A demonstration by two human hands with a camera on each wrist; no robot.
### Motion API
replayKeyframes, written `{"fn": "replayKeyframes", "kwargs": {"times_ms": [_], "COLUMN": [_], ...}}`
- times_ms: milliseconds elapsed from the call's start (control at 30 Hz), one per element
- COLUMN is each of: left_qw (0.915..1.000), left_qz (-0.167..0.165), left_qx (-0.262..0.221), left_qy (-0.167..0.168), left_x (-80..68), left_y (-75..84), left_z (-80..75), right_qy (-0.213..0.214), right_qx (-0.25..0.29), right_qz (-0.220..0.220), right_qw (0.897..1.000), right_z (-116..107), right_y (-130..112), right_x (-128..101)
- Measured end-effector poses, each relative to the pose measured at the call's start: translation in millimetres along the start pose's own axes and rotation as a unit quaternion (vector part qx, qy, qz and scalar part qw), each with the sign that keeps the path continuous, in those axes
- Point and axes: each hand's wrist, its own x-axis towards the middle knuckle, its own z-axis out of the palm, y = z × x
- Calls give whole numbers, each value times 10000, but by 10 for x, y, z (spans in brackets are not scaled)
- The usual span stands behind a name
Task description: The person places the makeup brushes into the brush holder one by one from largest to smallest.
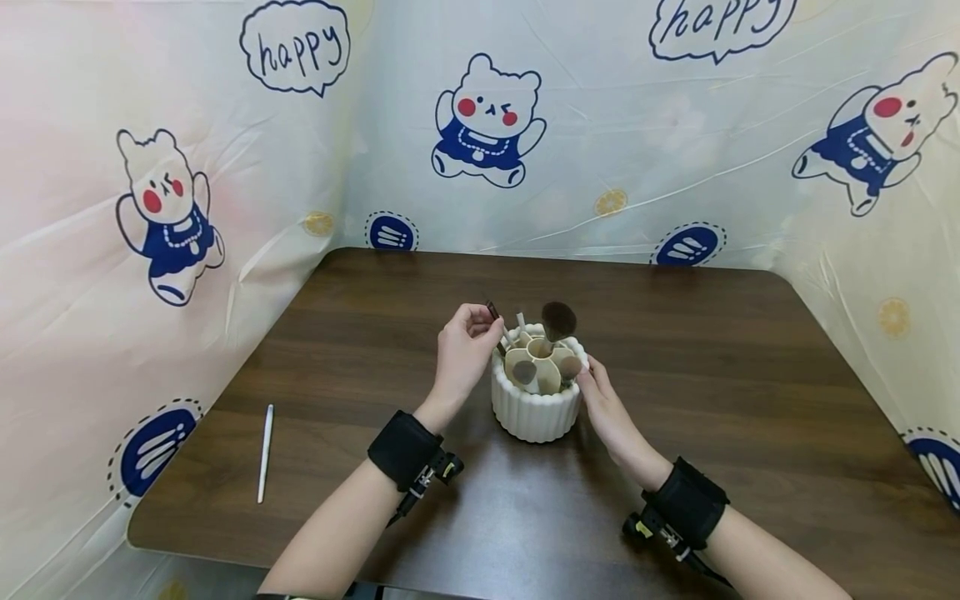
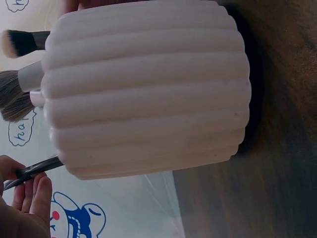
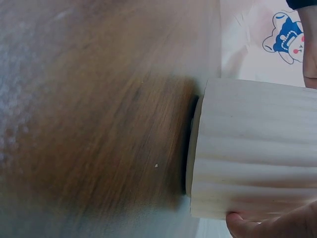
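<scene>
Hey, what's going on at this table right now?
A person is working with a white ribbed brush holder on a brown table. The left hand pinches the upper end of a thin dark brush that slants into the holder at its left rim. The right hand rests against the holder's right side. Several makeup brushes, among them a fluffy dark one, stand in its compartments. A white pen lies alone to the left.
</scene>
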Motion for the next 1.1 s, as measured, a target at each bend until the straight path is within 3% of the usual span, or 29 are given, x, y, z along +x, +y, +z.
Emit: {"fn": "replayKeyframes", "kwargs": {"times_ms": [433, 1100], "left_qw": [9980, 9956], "left_qz": [-18, 69], "left_qx": [621, 886], "left_qy": [-124, -312], "left_x": [-63, -71], "left_y": [-84, -159], "left_z": [89, 105], "right_qy": [-100, -108], "right_qx": [-31, -12], "right_qz": [38, -39], "right_qw": [9999, 9999], "right_z": [-7, -8], "right_y": [7, 13], "right_x": [-8, 8]}}
